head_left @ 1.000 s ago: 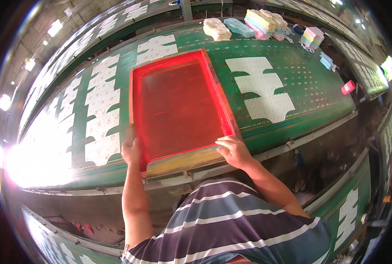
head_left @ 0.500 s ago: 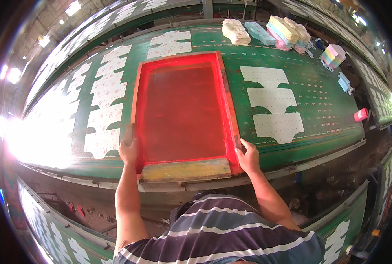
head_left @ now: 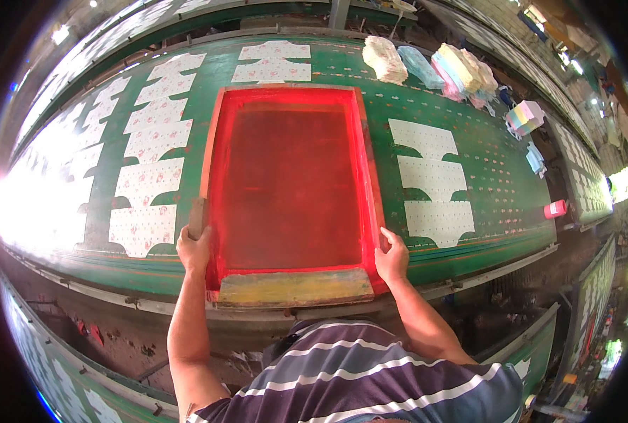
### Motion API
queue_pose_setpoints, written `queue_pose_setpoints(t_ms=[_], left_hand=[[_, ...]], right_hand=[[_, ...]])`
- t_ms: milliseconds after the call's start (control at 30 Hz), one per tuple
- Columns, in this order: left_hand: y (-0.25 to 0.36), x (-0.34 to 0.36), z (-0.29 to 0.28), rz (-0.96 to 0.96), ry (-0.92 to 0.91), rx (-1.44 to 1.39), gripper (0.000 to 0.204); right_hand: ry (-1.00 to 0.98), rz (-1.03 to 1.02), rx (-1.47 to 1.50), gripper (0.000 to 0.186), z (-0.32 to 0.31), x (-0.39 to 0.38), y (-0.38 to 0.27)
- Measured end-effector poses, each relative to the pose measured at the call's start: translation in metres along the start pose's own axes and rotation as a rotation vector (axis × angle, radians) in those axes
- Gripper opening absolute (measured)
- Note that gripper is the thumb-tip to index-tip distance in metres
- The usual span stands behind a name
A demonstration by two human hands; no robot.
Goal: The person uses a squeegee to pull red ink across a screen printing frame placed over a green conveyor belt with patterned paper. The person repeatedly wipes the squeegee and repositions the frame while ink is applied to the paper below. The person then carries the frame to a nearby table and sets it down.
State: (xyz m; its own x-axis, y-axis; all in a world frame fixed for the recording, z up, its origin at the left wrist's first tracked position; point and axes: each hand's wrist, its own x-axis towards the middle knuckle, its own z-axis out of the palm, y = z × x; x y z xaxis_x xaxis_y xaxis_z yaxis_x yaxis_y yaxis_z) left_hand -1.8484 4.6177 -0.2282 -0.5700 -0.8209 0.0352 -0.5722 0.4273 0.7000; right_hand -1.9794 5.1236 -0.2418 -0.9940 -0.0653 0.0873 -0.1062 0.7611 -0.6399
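A large rectangular screen frame (head_left: pixel 293 183) with dark red mesh and bright red edges lies over the green table. Its near bar (head_left: pixel 293 285) has a worn yellow surface. My left hand (head_left: pixel 193 250) is closed on the frame's left side, by a short wooden block (head_left: pixel 196 215). My right hand (head_left: pixel 391 254) grips the right rail near the bottom corner, fingers curled around it. White cut fabric pieces (head_left: pixel 430 173) with small dots lie to the right of the frame; floral-printed pieces (head_left: pixel 152 141) lie in rows to its left.
Stacks of pastel fabric (head_left: pixel 462 70), a folded multicoloured bundle (head_left: pixel 524 116) and a pink container (head_left: pixel 555 209) sit toward the table's right end. The table's near metal rail (head_left: pixel 455 285) runs past my body. Other long tables with pieces (head_left: pixel 589 183) flank it; strong glare covers the left.
The frame has swung straighter and now sits nearly square to me. My right hand has shifted from the near bar onto the right rail. The camera's view has also shifted.
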Motion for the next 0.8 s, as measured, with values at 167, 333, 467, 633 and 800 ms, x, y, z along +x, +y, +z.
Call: queue_pose_setpoints(t_ms=[167, 333, 467, 633, 800], left_hand=[[0.000, 0.006, -0.002, -0.029, -0.044, -0.162, 0.039], [0.006, 0.013, 0.001, -0.076, -0.081, -0.320, 0.029], [0.033, 0.006, 0.020, -0.028, -0.063, -0.292, 0.027], [0.090, -0.035, 0.070, 0.027, -0.071, -0.466, 0.026], [0.157, -0.101, 0.137, -0.015, -0.074, -0.348, 0.031]], right_hand=[[0.047, -0.040, 0.036, 0.053, -0.020, 0.000, -0.016], [0.093, -0.164, 0.062, 0.052, -0.052, 0.011, -0.024], [0.078, -0.095, 0.052, 0.054, -0.079, 0.030, -0.003], [0.101, 0.019, 0.047, 0.053, -0.118, 0.055, 0.062], [0.170, 0.088, 0.118, 0.055, -0.162, 0.081, 0.157]])
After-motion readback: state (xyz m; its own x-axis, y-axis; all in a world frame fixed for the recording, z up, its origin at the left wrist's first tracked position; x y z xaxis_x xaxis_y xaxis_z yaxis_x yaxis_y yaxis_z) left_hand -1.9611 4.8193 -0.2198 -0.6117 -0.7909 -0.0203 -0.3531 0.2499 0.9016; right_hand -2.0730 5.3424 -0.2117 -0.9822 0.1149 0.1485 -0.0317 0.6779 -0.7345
